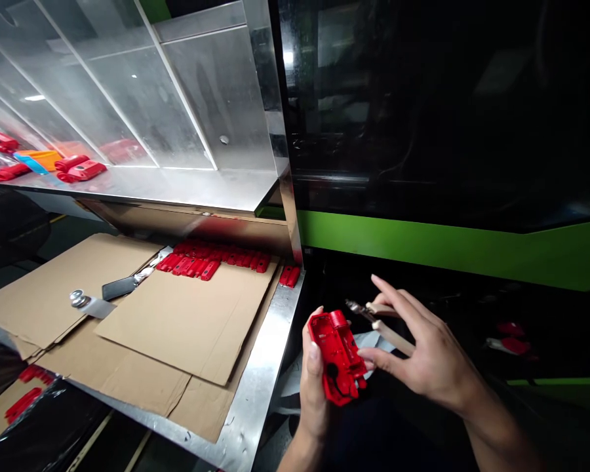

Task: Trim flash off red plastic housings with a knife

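Cardboard-covered bench [255,383]; left hand [313,388] clamps one red housing [339,357], right hand [432,362] holds one cutter [389,336].

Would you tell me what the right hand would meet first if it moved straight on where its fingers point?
Probably the red plastic part that the left hand holds; depth is unclear.

Our left hand [314,387] is raised with the fingers curled closed and the thumb upright. Our right hand [425,357] sits just beside it, fingers extended and fanned leftward.

Bare left grip [313,387], bare right grip [425,364], forearms uncovered, short nails
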Tool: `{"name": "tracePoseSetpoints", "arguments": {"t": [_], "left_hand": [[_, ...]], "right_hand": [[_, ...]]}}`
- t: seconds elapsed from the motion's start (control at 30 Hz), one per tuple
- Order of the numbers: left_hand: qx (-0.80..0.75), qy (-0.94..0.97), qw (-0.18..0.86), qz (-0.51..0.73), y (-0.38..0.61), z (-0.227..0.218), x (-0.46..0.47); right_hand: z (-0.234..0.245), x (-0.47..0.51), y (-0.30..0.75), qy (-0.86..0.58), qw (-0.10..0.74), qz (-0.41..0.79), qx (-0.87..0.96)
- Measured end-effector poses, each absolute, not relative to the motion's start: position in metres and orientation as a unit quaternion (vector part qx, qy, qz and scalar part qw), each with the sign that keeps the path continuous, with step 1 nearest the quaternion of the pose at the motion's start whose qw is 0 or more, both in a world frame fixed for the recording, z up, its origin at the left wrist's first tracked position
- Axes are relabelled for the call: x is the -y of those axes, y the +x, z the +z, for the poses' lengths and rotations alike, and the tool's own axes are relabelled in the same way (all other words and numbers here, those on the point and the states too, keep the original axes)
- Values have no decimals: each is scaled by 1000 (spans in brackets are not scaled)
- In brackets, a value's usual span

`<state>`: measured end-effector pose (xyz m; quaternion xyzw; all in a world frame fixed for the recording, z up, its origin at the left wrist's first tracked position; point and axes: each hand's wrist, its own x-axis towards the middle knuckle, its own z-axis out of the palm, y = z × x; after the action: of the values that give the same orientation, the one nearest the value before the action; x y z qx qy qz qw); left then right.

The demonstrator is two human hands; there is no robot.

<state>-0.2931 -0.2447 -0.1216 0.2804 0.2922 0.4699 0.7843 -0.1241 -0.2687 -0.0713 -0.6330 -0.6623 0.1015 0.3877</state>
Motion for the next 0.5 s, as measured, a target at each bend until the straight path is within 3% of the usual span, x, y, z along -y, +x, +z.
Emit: {"name": "tracePoseSetpoints", "arguments": {"t": [0.2,0.5], "left_hand": [[-217,209,866,400,-292,-116,249],[-234,301,862,335,-292,-111,252]], "right_hand": [[-68,253,-133,-569,473,103,665],[-82,247,-147,-555,439,117,697]]}}
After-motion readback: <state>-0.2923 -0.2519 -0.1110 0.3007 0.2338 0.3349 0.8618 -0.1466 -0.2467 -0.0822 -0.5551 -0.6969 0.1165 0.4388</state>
